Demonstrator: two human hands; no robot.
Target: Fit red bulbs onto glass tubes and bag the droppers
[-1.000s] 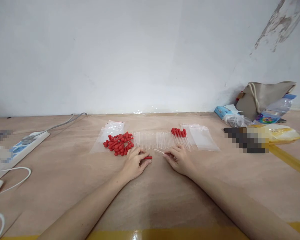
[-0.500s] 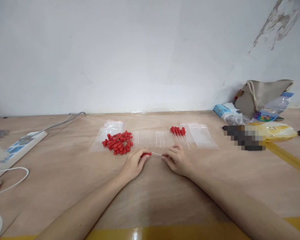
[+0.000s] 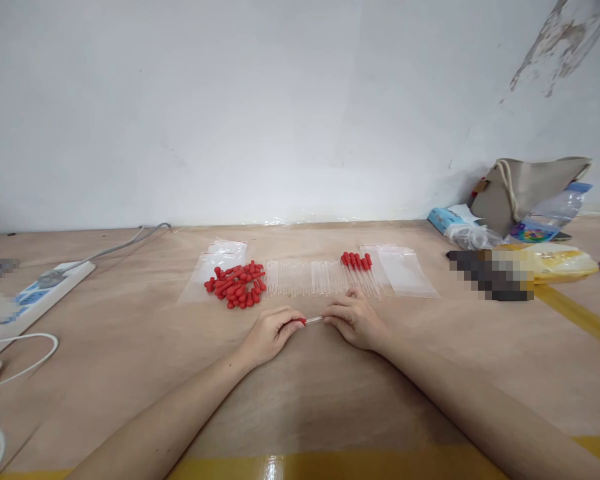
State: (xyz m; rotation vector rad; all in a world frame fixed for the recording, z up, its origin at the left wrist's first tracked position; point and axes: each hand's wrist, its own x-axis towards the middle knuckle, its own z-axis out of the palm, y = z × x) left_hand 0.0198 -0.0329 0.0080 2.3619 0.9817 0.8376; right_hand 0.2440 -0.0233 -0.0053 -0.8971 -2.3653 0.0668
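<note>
- One band of yellow tape [image 3: 220, 468] crosses the near part of the table [image 3: 300, 413], lowest in my head view.
- Left hand [image 3: 273, 335]: thumb and fingertips pinch a red bulb [image 3: 303, 321]. I see only its right end; the fingers cover the rest.
- Right hand [image 3: 356, 323]: thumb and fingertips pinch a clear tube [image 3: 313, 321]. A short length shows in the gap between the hands; the remainder is hidden from me.
- Key relation: the tube's long axis runs left to right, right side slightly farther from me, roughly in line with the bulb. Its left end meets the bulb's right end. How deep it sits, if at all, I cannot tell. I judge that any further move depends on keeping this line; the left hand is nearer the joint.
- Beyond the left hand, slightly left: a heap of loose red bulbs [image 3: 237, 288], pointing every way.
- Beyond the gap: a row of clear tubes [image 3: 295, 278], side by side, long axes running away from me.
- Beyond the right hand: several red-topped tubes [image 3: 357, 261], red ends far.
- Flat clear bags flank these, a left set [image 3: 193, 287] and a right set [image 3: 410, 277].
- Farthest: pale wall [image 3: 280, 113].
</note>
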